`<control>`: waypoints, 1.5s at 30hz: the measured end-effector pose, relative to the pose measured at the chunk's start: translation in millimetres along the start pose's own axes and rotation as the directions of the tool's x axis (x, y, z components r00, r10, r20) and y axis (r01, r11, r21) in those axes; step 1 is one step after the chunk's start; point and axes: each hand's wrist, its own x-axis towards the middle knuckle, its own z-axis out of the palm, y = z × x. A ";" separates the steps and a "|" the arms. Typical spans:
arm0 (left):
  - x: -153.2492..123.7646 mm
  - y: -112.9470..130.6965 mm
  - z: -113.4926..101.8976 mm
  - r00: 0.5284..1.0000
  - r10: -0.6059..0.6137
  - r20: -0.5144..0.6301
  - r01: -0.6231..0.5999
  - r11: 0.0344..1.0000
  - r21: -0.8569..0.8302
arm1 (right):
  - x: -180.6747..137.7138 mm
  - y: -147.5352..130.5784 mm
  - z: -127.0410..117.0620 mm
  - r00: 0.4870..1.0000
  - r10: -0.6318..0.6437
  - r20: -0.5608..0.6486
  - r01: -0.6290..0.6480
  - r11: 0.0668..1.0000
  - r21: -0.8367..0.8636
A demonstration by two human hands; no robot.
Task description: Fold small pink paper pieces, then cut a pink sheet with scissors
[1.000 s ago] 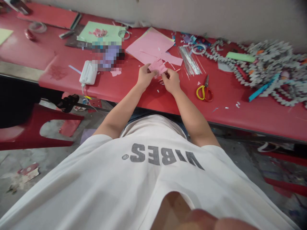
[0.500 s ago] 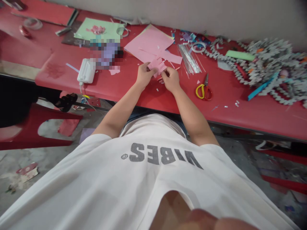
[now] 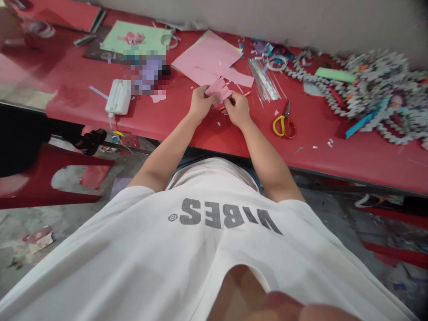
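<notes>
A piece of pink paper (image 3: 219, 90) with cut edges is held between my two hands above the red table. My left hand (image 3: 201, 104) pinches its left side, thumb on top. My right hand (image 3: 238, 110) is closed on its lower right edge, with the fingertips partly hidden. Just beyond lie larger pink sheets (image 3: 207, 55) and a pink strip (image 3: 242, 79). Scissors (image 3: 284, 125) with one yellow and one red handle rest to the right of my right hand. Small paper scraps lie around and below my hands.
On the red table (image 3: 160, 120) are a white power bank (image 3: 118, 97) with a cable, a green sheet (image 3: 113, 40), clear thin sticks (image 3: 264, 80), a tape roll (image 3: 277, 63) and a heap of grey garlands (image 3: 377, 84). A person in black sits at left by a red stool (image 3: 67, 191).
My hands stay at nearly the same place, still holding the pink paper, which looks slightly more tilted. At the far upper left, a blurred arm or hand has come into view over the table.
</notes>
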 end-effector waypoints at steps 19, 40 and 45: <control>0.4 -0.4 2.4 1.000 -0.012 -0.004 0.012 0.999 -0.036 | 5.6 9.4 -0.9 0.980 -0.194 -0.050 0.195 0.980 0.024; 0.2 -6.9 0.2 0.999 0.019 0.042 -0.017 0.999 -0.038 | 9.0 29.9 6.2 0.979 -0.190 -0.070 0.194 0.980 0.046; -0.2 -4.7 0.4 0.999 -0.008 0.051 0.010 0.999 -0.052 | 9.3 28.0 6.0 0.987 -0.151 -0.059 0.154 0.987 0.049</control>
